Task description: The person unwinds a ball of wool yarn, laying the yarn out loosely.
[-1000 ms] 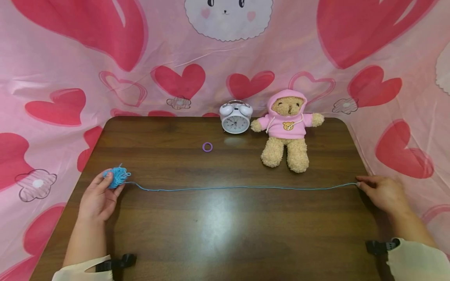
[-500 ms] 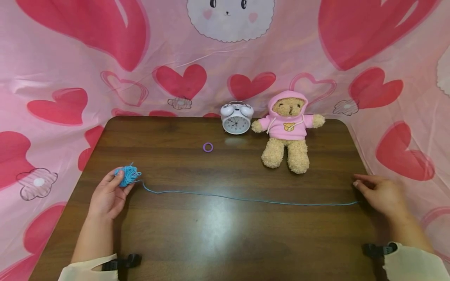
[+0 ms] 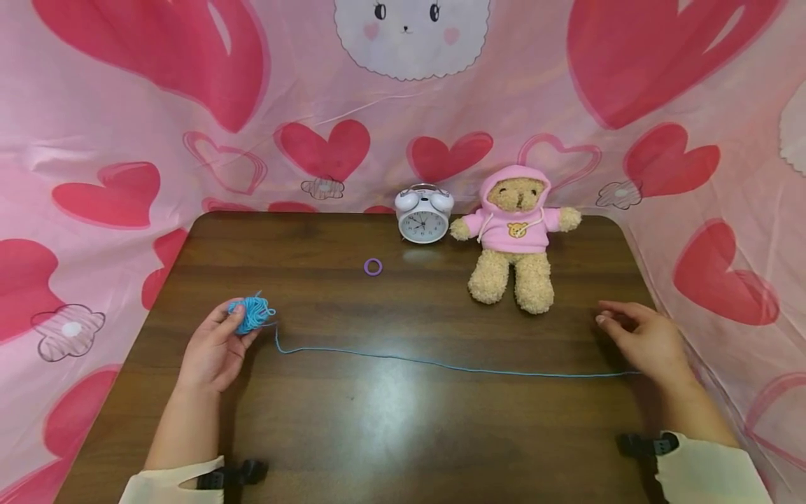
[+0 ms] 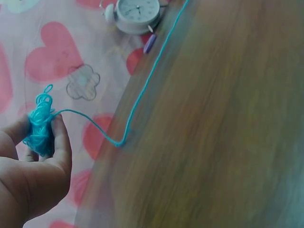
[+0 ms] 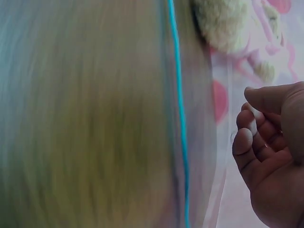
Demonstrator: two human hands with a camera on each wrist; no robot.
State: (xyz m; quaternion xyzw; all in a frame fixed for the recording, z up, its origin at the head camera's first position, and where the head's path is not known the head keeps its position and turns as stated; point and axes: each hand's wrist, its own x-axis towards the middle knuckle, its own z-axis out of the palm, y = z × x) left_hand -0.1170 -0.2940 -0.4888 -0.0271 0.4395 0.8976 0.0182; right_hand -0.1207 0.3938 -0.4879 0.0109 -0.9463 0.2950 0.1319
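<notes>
In the head view my left hand (image 3: 210,352) holds a small ball of blue yarn (image 3: 254,315) above the left side of the table. Thumb and fingers pinch it from both sides in the left wrist view, where loose loops stick out of the ball (image 4: 40,129). From the ball one strand of yarn (image 3: 390,358) runs across the table to the right, and its far end disappears behind my right wrist. My right hand (image 3: 651,348) is over the right side with fingers loosely curled. Nothing lies between those fingers in the right wrist view, and the strand (image 5: 182,118) passes apart from them.
A white alarm clock (image 3: 424,222) stands at the back of the brown table (image 3: 403,434). Beside it sits a teddy bear (image 3: 518,231) in a pink hoodie. A purple ring (image 3: 373,267) lies in front of the clock. Pink heart-printed cloth (image 3: 378,105) surrounds the table.
My right hand has released the strand's end and moved left. The strand has dropped nearer to me on that side. My left hand has carried the yarn ball to the right.
</notes>
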